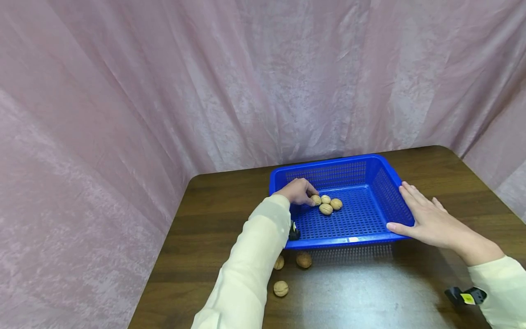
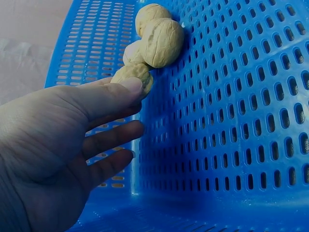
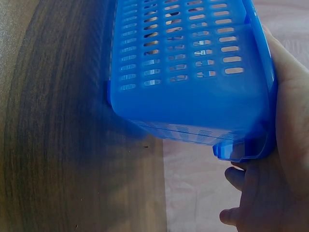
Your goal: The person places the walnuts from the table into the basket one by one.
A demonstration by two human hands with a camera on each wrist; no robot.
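Inside a blue plastic basket [image 1: 328,161], my left hand [image 1: 297,190] pinches a walnut [image 2: 126,74] between thumb and fingers. Its ring and little fingers stay loosely bent, as the left wrist view shows. Several more walnuts [image 1: 326,209] lie grouped right beside the pinched one on the basket floor. My right hand [image 1: 435,224] rests against the basket's right rim, fingers straight and thumb on the front right corner. In the right wrist view, the perforated basket wall [image 3: 178,104] hides part of that hand.
Three walnuts [image 1: 304,260] lie on the brown wooden table [image 1: 222,205] in front of the basket, one partly covered by the left sleeve [image 1: 250,246]. Behind the table hangs a pink curtain [image 1: 267,82]. A black wrist device [image 1: 466,296] sits below the right sleeve.
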